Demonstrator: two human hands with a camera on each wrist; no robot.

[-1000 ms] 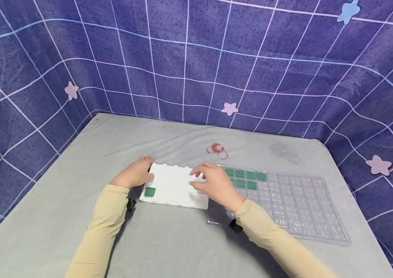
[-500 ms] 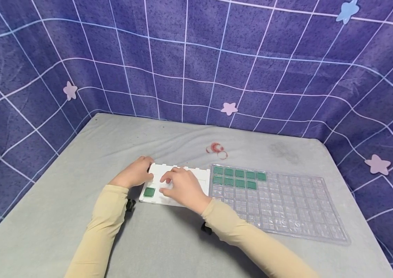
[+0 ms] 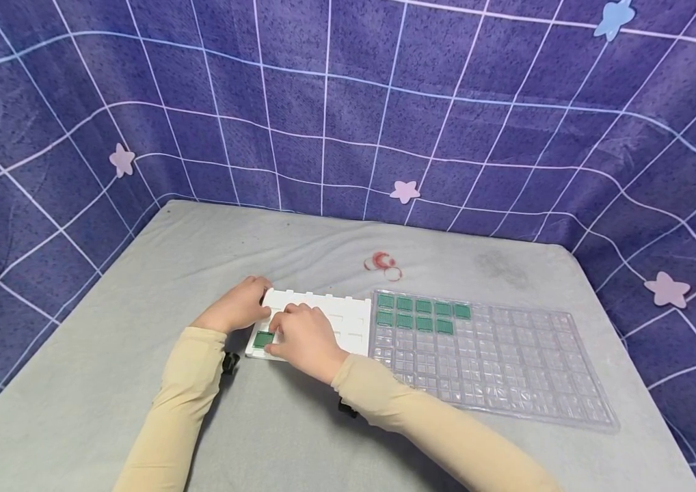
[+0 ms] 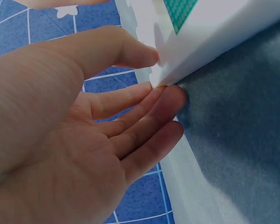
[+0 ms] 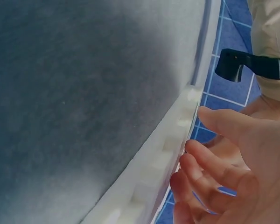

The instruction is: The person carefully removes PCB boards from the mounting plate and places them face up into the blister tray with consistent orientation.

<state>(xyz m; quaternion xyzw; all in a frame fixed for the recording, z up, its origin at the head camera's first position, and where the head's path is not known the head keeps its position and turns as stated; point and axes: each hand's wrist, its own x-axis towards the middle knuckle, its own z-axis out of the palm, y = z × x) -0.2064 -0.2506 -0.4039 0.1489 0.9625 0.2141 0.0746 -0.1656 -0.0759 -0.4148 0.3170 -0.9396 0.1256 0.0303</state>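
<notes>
A flat white tray (image 3: pixel 357 318) with shallow recesses lies on the cloth-covered table. My left hand (image 3: pixel 237 309) grips its left side; the left wrist view shows the thumb on top and fingertips at the corner of the tray (image 4: pixel 196 46). One green square piece (image 3: pixel 263 339), like a small circuit board, sits in the tray's near left recess. Over that end reaches my right hand (image 3: pixel 308 342), thumb and index fingertips apart at the piece's right edge. In the right wrist view, the right hand (image 5: pixel 224 163) has bent, spread fingers beside the tray's notched edge (image 5: pixel 144 168), which hides the piece.
Right beside the white tray lies a clear plastic tray (image 3: pixel 508 362) with many cells. Several green pieces (image 3: pixel 424 306) fill its far left cells. Farther back, a red mark (image 3: pixel 381 261) shows on the grey cloth (image 3: pixel 249 424). A purple gridded curtain (image 3: pixel 286 102) surrounds the table.
My right hand has moved left, from the white tray's right end to the green piece, uncovering the clear tray's left cells. My left hand has kept its hold.
</notes>
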